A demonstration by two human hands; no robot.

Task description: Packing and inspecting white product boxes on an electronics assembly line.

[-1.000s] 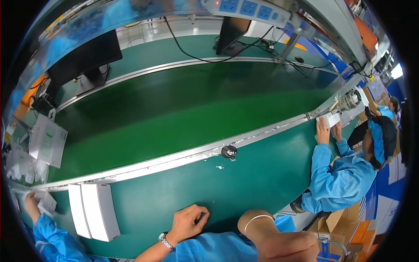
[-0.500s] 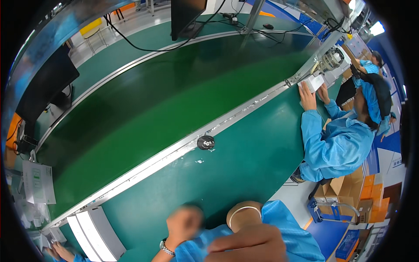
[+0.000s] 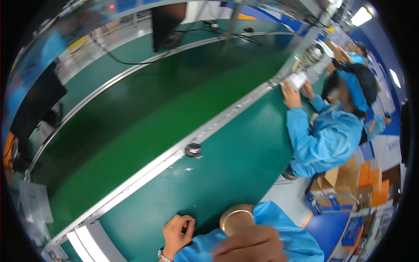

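Note:
My left hand [image 3: 179, 229] rests at the near edge of the green table, its fingers curled in toward the thumb, with nothing visible in it. A metal watch [image 3: 164, 256] circles that wrist. Very close to the camera, my right hand [image 3: 251, 246] is raised and smeared, so its fingers cannot be read. Behind it a pale bangle [image 3: 235, 216] rings the right wrist, just beyond the blue sleeve [image 3: 286, 231]. Farther out on the table lies a small round black object [image 3: 193, 150] with white markings, apart from both hands.
A metal rail [image 3: 170, 160] divides the table [image 3: 235, 161] from a green conveyor belt [image 3: 166, 105]. White boxes [image 3: 94, 242] stand at lower left. On the right a person in blue [image 3: 325, 135] handles a white box [image 3: 297, 81]. Cartons [image 3: 338, 183] and a trolley lie beyond.
The view has shifted, so the surroundings sit farther left. My left hand, blurred before, now shows clearly with curled fingers. My right hand stays raised near the camera.

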